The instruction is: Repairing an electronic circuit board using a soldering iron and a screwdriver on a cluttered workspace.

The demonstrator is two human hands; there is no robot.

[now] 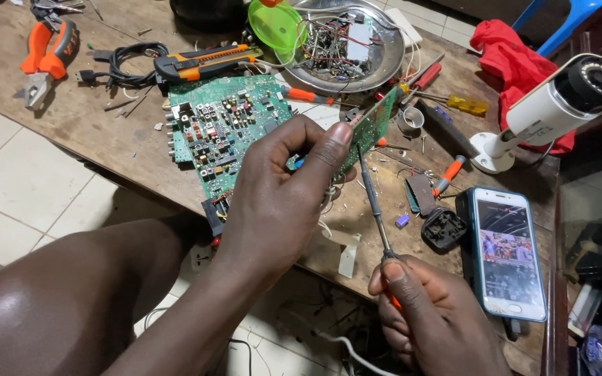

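Here the left hand (280, 195) is pinching a small green circuit board (371, 125) on edge between thumb and fingers, above the wooden table (85, 125). The right hand (433, 313), closed, is holding a thin screwdriver (374, 205) whose tip is touching that board. A larger board (217, 125) is lying left; a smartphone (510, 251) is lying right.

The small circuit board (369, 129) pinched in the left hand (280, 202) is glossy green laminate, and the soldering iron (374, 202) in the right hand (430, 317) has a dull dark metal shaft. The table (99, 132) is rough, scuffed wood. At its far edge sits a shiny metal dish (384, 66); near the right edge lies a smartphone (506, 251) with a glossy glass face.
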